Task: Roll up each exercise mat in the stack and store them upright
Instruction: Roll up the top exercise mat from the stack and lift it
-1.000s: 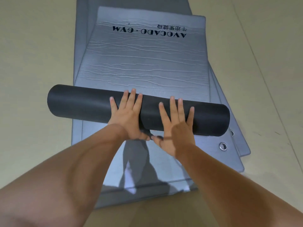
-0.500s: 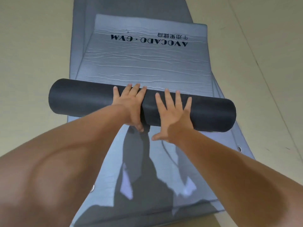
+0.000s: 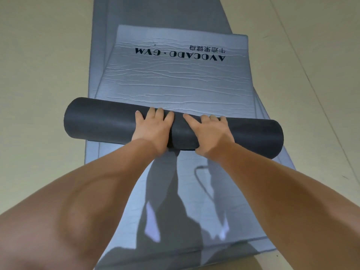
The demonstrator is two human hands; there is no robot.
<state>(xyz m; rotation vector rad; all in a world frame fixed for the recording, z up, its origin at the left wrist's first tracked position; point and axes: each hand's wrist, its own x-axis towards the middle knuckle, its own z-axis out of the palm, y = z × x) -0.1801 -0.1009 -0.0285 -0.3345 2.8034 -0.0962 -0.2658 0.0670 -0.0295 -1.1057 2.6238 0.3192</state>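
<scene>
Head view: both hands are on the dark roll of the top mat, side by side near its middle, with a narrow strip of roll showing between them.
- left hand: palm on top of the roll, fingers bent over its far side, tips at the seam where roll meets flat sheet. Thumb hidden.
- right hand: same hold, with the thumb tucked down on the near side of the roll. Both hands are wrapped round it, not flat.
- The roll lies crosswise and sticks out well past each hand. Its left end overhangs the edge of the mat stack.
- The unrolled part of the mat lies flat just beyond the fingertips, pale grey and wrinkled. The print "AVOCADO · GYM" sits near its far end, upside down from here.
- The stack runs under the forearms toward the person, with shadows across it. Its layers are fanned out beyond the right hand.
- Beige floor on both sides of the arms.
</scene>
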